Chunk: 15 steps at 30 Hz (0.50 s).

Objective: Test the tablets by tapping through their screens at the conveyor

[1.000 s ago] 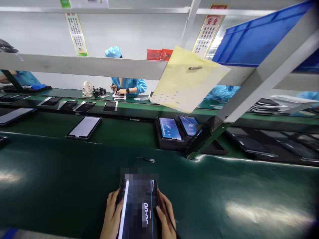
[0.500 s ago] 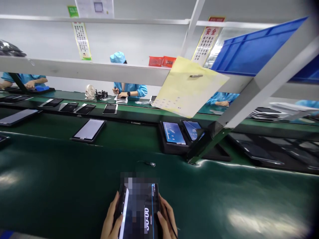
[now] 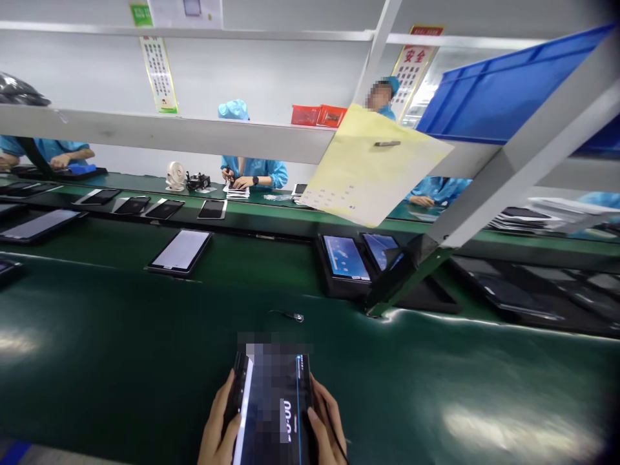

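Note:
My left hand [image 3: 219, 421] and my right hand [image 3: 327, 420] grip a dark tablet [image 3: 261, 413] by its two long sides, thumbs over the front edges. Its screen is lit, with large white digits turned sideways near the right side; much of the display is blurred out. A thin black cable runs along the fingers of my right hand. Just beyond the tablet, a small metal-ended piece with a thin wire [image 3: 295, 317] lies on the green table [image 3: 121, 361].
Ahead, a green conveyor [image 3: 256, 265] carries a white-screened tablet [image 3: 181, 250] and a black tray [image 3: 334, 284] with two lit tablets. A slanted post [image 3: 436, 239] stands at right, under a blue bin [image 3: 504, 90]. Co-workers in blue sit across the line.
The tablets and tray on the conveyor have shifted slightly right relative to the post. A person in a blue cap has appeared at the back. My hands keep the same grip.

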Motion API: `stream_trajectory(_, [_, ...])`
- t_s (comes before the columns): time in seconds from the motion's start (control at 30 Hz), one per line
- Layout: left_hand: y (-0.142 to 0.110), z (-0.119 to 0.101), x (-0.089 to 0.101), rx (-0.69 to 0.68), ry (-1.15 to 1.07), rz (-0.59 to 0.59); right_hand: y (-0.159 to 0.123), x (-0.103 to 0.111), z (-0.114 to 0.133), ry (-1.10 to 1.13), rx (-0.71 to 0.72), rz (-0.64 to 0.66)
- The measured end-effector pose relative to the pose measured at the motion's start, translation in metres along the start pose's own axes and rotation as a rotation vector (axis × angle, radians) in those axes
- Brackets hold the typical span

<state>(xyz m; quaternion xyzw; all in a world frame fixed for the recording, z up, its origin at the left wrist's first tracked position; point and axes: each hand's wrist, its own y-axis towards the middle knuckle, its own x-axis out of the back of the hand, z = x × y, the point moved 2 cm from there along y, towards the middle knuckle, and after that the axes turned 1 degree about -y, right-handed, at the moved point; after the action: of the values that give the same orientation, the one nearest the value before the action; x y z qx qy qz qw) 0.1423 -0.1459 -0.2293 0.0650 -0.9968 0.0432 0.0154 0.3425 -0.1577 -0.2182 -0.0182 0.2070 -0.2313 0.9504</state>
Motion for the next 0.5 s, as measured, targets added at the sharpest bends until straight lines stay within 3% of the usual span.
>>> stream_trajectory(0.33, [-0.003,-0.007,-0.003,0.123,-0.09,-0.024,0.001,0.002,-0.003,-0.017,-0.01,-0.035])
stream_trajectory(0.5, [0.0,-0.015,-0.001,0.338,-0.164,-0.004,0.016,0.026,-0.011,-0.008,-0.235,-0.065])
